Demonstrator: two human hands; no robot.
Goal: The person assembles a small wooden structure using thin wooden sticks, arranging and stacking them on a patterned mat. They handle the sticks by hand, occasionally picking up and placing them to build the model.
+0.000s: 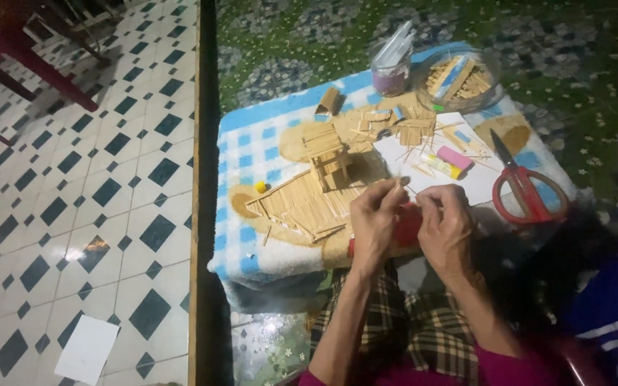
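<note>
The left hand (375, 218) and right hand (443, 227) are meeting over the bench (252, 143), fingers (393, 191) pinching a thin pale stick (403, 187) between them, with something red (409, 225) lying beneath. At ten o'clock a stick-built model house (316, 189) is resting on the checked cloth. At two o'clock red-handled scissors (527, 187) are lying; a glue stick (443, 166), pink eraser (455, 157) and two clear containers (459, 77) are sitting toward twelve.

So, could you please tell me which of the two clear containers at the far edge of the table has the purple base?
The small upright jar, left of the wide round bowl, which holds wooden sticks instead.
</note>
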